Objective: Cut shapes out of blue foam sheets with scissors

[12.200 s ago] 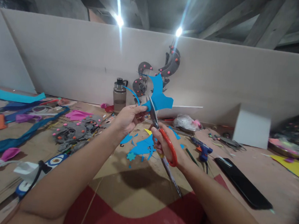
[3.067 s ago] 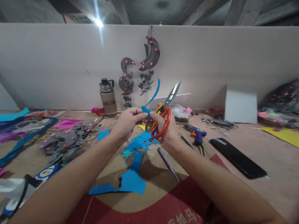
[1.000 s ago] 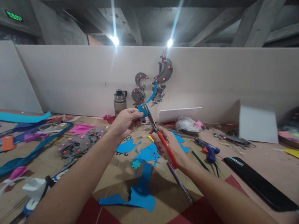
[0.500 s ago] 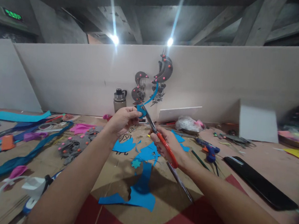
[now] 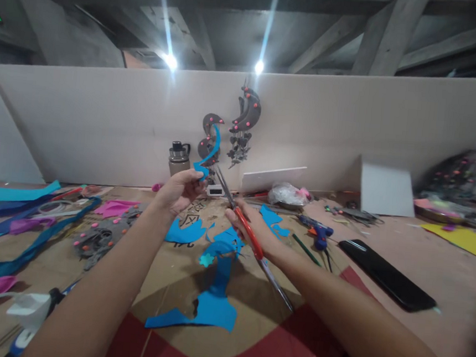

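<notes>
Blue here, gripping still-tailed piece (image 5: 216,146) in left hand (image 5: 181,191), scissors (image 5: 245,226) in right hand (image 5: 261,223), with offcut (image 5: 217,305) already toward worktop's (image 5: 458,281) near edge!

One bare left hand (image 5: 177,191), one bare right hand (image 5: 248,219), one pair of red-handled metal scissors (image 5: 252,240), one thin curved blue strip (image 5: 217,143).
Also visible are one grey black-lidded bottle (image 5: 179,164), one glossy black rectangular slab (image 5: 386,273), one blue glue gun (image 5: 321,240), one turquoise flower-shaped cut-out (image 5: 206,259), two hanging clusters of grey crescents (image 5: 251,114), two bright white lights (image 5: 259,67).
</notes>
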`<state>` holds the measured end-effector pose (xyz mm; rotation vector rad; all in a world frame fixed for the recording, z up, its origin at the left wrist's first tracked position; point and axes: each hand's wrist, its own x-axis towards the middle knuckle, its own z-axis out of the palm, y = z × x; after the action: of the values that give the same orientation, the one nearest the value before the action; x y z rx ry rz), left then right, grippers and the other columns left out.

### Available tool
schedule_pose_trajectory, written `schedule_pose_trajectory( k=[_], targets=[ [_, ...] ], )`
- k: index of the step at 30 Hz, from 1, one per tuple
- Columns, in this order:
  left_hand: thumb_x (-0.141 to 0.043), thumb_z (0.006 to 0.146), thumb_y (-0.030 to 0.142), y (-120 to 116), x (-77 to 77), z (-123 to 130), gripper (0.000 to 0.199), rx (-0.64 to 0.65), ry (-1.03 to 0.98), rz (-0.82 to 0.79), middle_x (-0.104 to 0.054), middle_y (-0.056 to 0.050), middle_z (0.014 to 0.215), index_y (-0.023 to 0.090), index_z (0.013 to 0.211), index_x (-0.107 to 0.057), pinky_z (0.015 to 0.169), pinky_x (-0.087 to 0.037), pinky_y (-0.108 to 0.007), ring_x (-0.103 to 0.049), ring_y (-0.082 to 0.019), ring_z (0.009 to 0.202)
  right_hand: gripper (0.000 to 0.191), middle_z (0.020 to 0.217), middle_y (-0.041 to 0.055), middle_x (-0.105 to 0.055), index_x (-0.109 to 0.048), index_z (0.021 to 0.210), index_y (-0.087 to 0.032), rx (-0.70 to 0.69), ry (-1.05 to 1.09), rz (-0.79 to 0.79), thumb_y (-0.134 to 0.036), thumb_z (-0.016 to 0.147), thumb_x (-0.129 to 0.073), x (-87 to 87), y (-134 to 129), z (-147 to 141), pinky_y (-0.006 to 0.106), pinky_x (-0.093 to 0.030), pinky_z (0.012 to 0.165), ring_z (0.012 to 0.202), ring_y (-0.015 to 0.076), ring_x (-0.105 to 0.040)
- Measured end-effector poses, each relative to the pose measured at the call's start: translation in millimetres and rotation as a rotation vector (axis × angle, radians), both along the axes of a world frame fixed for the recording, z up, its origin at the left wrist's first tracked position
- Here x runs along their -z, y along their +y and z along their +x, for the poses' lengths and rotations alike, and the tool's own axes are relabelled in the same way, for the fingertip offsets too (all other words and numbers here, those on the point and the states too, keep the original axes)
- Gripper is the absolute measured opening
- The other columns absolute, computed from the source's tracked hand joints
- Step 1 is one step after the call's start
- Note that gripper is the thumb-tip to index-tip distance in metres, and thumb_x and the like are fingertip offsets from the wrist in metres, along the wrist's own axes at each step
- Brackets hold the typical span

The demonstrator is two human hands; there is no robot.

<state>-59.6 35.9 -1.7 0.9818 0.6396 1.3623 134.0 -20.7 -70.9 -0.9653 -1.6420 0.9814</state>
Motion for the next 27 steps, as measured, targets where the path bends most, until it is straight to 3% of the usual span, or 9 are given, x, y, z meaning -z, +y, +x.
schedule_pose_trajectory(
  k=[3, 6, 10, 17, 22, 27],
  targets=[
    [-0.067, 0.058, 0.006, 15.2, 14.2, -1.2, 0.013, -0.066, 0.048, -0.059, -0.061, 0.002, 0.058, 0.013, 0.064, -0.059, 0.049, -0.043, -0.017, -0.055, -0.007, 0.051, 0.044, 0.055, -0.0088, -0.047, -0.045, 0.086, -0.023, -0.018, 0.170, -0.244, -0.060, 0.079, -0.067, 17.5, 13.7, -0.4, 0.020, -0.035, 0.037, 0.041, 0.0089, -0.042],
    [-0.067, 0.057, 0.004, 30.1, 35.0, -0.7, 0.014, -0.082, 0.143, -0.121, -0.060, 0.001, 0.056, 0.013, 0.062, -0.058, 0.048, -0.042, -0.017, -0.053, -0.006, 0.049, 0.050, 0.053, -0.0099, -0.045, -0.042, 0.084, -0.023, -0.080, 0.306, -0.336, -0.066, 0.075, -0.067, 32.7, 24.2, 1.5, 0.020, -0.036, 0.038, 0.040, 0.0078, -0.042],
    [-0.074, 0.053, 0.008, 43.6, 64.1, 1.8, 0.017, -0.079, 0.296, -0.134, -0.060, 0.000, 0.057, 0.013, 0.062, -0.060, 0.048, -0.042, -0.018, -0.055, -0.008, 0.050, 0.051, 0.056, -0.0105, -0.043, -0.042, 0.087, -0.023, -0.084, 0.403, -0.315, -0.066, 0.074, -0.065, 44.9, 30.9, 3.9, 0.019, -0.036, 0.041, 0.043, 0.0067, -0.041],
    [-0.079, 0.050, 0.016, 55.2, 108.3, 0.8, 0.026, 0.000, 0.482, -0.076, -0.054, 0.002, 0.050, 0.016, 0.053, -0.053, 0.043, -0.035, -0.018, -0.048, -0.008, 0.045, 0.044, 0.057, -0.0125, -0.037, -0.041, 0.088, -0.024, -0.097, 0.460, -0.212, -0.049, 0.073, -0.074, 57.1, 28.9, -0.7, 0.018, -0.032, 0.039, 0.043, 0.0059, -0.037],
    [-0.081, 0.049, 0.016, 57.6, 121.9, -1.3, 0.028, 0.041, 0.504, -0.120, -0.054, 0.001, 0.050, 0.016, 0.053, -0.053, 0.046, -0.042, -0.022, -0.051, -0.010, 0.046, 0.041, 0.056, -0.0133, -0.035, -0.046, 0.095, -0.024, -0.105, 0.451, -0.166, -0.044, 0.072, -0.073, 58.2, 23.3, -4.0, 0.017, -0.028, 0.040, 0.042, 0.0047, -0.033],
    [-0.082, 0.051, 0.018, 53.5, 121.5, 0.0, 0.036, 0.062, 0.501, -0.097, -0.046, 0.004, 0.046, 0.017, 0.047, -0.046, 0.043, -0.034, -0.019, -0.043, -0.007, 0.042, 0.040, 0.054, -0.0132, -0.033, -0.043, 0.091, -0.025, -0.046, 0.489, -0.223, -0.045, 0.071, -0.072, 51.1, 20.1, -4.1, 0.018, -0.027, 0.039, 0.041, 0.0054, -0.033]
  ],
)
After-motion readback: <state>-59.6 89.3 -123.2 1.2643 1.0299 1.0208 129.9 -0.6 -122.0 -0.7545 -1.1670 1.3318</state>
